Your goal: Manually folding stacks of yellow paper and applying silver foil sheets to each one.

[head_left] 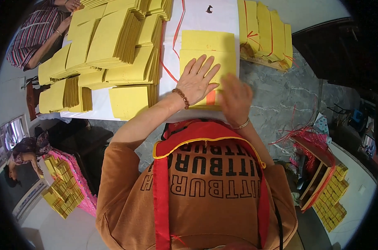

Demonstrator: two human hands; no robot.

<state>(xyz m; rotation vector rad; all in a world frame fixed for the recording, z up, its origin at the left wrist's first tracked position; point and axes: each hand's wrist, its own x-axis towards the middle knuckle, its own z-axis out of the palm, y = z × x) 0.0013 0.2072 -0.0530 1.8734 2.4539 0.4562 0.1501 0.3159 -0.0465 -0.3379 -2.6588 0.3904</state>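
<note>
Yellow paper is being pressed flat: the sheets (208, 52) lie on the white counter (205, 18) straight ahead, near its front edge, and the left hand (197, 81) is spread on them, fingers apart and palm down, so the pile is pinned and kept square. Nothing is gripped there. The right hand (235, 98) is seen blurred just beside it at the pile's near corner; whether anything is pinched cannot be told. Folded stacks (109, 41) are banked to the left, within reach, and tied bundles (264, 31) are parked on the right. Red string (177, 29) is draped across the counter between them.
</note>
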